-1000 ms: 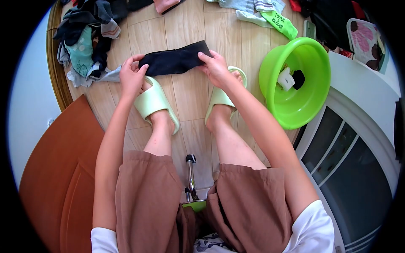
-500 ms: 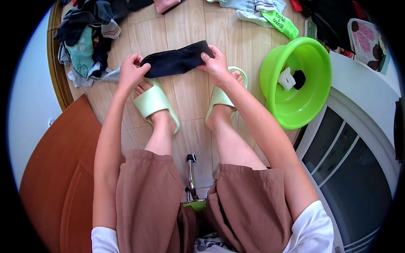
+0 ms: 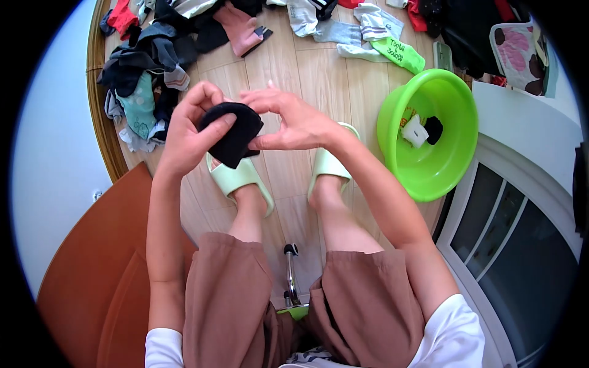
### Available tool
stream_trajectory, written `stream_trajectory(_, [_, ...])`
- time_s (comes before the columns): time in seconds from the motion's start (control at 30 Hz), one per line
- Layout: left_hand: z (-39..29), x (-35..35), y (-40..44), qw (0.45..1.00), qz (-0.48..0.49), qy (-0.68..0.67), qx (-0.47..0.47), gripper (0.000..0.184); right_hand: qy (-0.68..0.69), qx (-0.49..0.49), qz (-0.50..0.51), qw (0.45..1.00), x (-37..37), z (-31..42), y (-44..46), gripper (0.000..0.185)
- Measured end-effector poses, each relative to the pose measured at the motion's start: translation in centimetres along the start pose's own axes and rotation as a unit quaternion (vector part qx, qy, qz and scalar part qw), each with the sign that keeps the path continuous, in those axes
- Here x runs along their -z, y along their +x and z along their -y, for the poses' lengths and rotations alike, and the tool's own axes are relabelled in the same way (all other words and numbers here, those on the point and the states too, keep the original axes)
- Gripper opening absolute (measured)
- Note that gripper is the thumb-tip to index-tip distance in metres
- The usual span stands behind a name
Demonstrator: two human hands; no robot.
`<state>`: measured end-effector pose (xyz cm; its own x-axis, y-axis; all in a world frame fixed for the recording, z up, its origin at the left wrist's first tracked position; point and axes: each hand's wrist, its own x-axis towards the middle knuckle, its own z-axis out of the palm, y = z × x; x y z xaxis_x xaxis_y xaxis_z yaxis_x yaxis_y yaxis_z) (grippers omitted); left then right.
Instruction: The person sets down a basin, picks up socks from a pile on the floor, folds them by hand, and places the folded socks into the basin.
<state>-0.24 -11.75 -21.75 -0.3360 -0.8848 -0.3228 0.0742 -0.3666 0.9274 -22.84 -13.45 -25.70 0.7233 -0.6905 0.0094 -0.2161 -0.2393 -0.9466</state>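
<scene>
A black sock, folded into a compact bundle, is held up above the slippers. My left hand grips it from the left, thumb pressed across its front and fingers behind. From the right, my right hand reaches round the sock's edge, its thumb at the lower corner and index finger at the upper one; the other fingertips are partly hidden and blurred. To the right stands a green basin holding a small white folded bundle and a black one.
Dark clothing and socks are heaped at the left. A pink sock, grey-white socks and a bright green sock lie across the far floor. A brown door panel is at left, a white-framed glass door at right.
The black sock, stretched flat between both hands before, is now folded up in my left hand. My right hand has moved left toward it. The view has tipped slightly upward.
</scene>
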Motion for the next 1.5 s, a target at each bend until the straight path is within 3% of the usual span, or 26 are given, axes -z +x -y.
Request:
stream_trajectory(0.1, [-1.2, -0.6, 0.5, 0.980, -0.042, -0.195, 0.007, 0.032, 0.347, -0.140, 0.000, 0.928, 0.5, 1.8, 0.1, 0.039])
stream_trajectory(0.13, [-0.2, -0.3, 0.7, 0.950, -0.047, -0.305, 0.035, 0.046, 0.366, -0.151, -0.034, 0.918, 0.5, 1.7, 0.2, 0.036])
stream_trajectory(0.2, [1.3, -0.6, 1.0, 0.921, -0.056, -0.368, 0.118, 0.050, 0.403, -0.174, -0.102, 0.893, -0.1, 1.1, 0.3, 0.030])
stream_trajectory(0.37, [4.3, -2.6, 0.6, 0.954, -0.044, -0.228, 0.190, 0.037, 0.325, -0.193, -0.138, 0.916, -0.8, -1.3, -0.6, 0.030])
stream_trajectory(0.6, [6.2, -3.7, 0.1, 0.971, -0.093, -0.131, 0.175, 0.032, 0.397, -0.236, -0.132, 0.877, -1.1, -1.8, -1.3, 0.022])
stream_trajectory(0.77, [6.1, -3.5, 0.2, 0.965, -0.110, -0.155, 0.183, 0.037, 0.437, -0.284, -0.087, 0.849, -0.7, -1.8, -1.9, 0.027])
stream_trajectory(1.03, [5.0, -3.6, -0.4, 0.947, -0.053, -0.193, 0.250, 0.052, 0.407, -0.288, -0.077, 0.864, -1.3, -2.9, -2.4, 0.022])
stream_trajectory(1.17, [5.9, -3.3, -0.3, 0.897, -0.080, -0.341, 0.269, 0.033, 0.472, -0.263, -0.133, 0.831, -2.7, -3.5, -2.2, 0.020])
stream_trajectory(1.23, [6.7, -3.0, -0.3, 0.854, -0.093, -0.414, 0.301, 0.026, 0.426, -0.242, -0.149, 0.859, -2.9, -4.0, -2.1, 0.019])
stream_trajectory(1.33, [7.3, -3.1, -0.4, 0.841, -0.043, -0.449, 0.299, 0.030, 0.366, -0.223, -0.171, 0.887, -3.0, -4.2, -2.1, 0.027])
stream_trajectory(1.5, [7.2, -3.6, -0.8, 0.849, -0.048, -0.444, 0.281, 0.030, 0.298, -0.158, -0.169, 0.926, -3.2, -5.4, -2.6, 0.037])
